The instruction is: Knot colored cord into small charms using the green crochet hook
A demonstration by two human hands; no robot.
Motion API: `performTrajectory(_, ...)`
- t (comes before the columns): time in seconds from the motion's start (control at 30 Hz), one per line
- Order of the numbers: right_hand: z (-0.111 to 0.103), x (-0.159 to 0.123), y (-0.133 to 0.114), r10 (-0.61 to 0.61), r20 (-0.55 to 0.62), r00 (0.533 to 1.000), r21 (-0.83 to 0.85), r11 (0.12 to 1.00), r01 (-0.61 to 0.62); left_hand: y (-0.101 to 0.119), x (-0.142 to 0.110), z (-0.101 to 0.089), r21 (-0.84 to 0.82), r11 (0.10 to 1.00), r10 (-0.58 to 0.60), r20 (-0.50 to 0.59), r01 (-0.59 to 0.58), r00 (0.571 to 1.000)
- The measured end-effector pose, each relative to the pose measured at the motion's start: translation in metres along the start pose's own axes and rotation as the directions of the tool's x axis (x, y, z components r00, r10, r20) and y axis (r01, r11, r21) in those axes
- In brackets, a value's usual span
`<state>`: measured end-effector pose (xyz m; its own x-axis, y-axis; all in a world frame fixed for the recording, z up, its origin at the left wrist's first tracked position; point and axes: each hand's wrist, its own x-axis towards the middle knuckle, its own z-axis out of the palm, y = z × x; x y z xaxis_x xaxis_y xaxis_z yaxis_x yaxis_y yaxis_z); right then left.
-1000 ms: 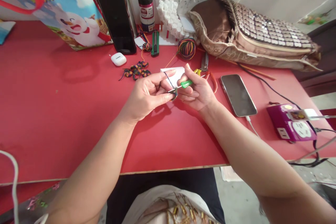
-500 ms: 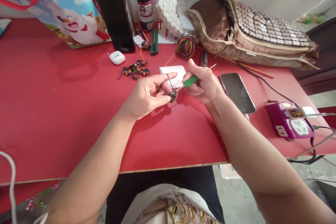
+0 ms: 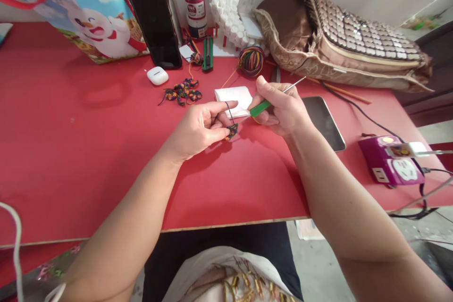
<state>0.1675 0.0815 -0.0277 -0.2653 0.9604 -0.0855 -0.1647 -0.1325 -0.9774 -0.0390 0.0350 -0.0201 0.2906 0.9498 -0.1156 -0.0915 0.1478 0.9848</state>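
Note:
My left hand (image 3: 203,130) pinches a small multicoloured crochet piece (image 3: 232,131) between thumb and fingers. A dark strand of yarn runs from that piece up over my raised index finger. Wrapped in my right hand (image 3: 279,106) is a crochet hook (image 3: 260,108) with a green handle. One thin metal end sticks out past my thumb, and the other points down-left at the crochet piece. Behind my hands lies a folded white paper (image 3: 235,99). A finished-looking crochet flower shape (image 3: 182,91) rests to the left, and a ball of multicoloured yarn (image 3: 251,61) sits beyond the paper.
On the red table (image 3: 88,160) are a white earbud case (image 3: 157,75), an upright black phone (image 3: 154,21), a green cutter (image 3: 207,54) and a jar (image 3: 196,12). To the right are a flat phone (image 3: 323,122), a brown bag (image 3: 339,42) and a purple power socket (image 3: 391,160).
My right hand has shifted slightly right and up with the hook, drawing its tip away from the crochet piece. My left hand has stayed nearly still.

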Motion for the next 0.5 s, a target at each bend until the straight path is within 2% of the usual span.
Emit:
performTrajectory(0.27,0.005,-0.005,-0.004,-0.029,-0.033,0.999,-0.036,0.999,0.028,-0.005,0.001,0.000,0.015,0.997,-0.070,-0.054,0.071,0.996)
performTrajectory(0.5,0.010,-0.013,-0.002,-0.216,-0.041,0.976,-0.204,0.958,0.203,-0.011,0.004,0.003,-0.060,0.991,-0.126,-0.138,0.118,0.982)
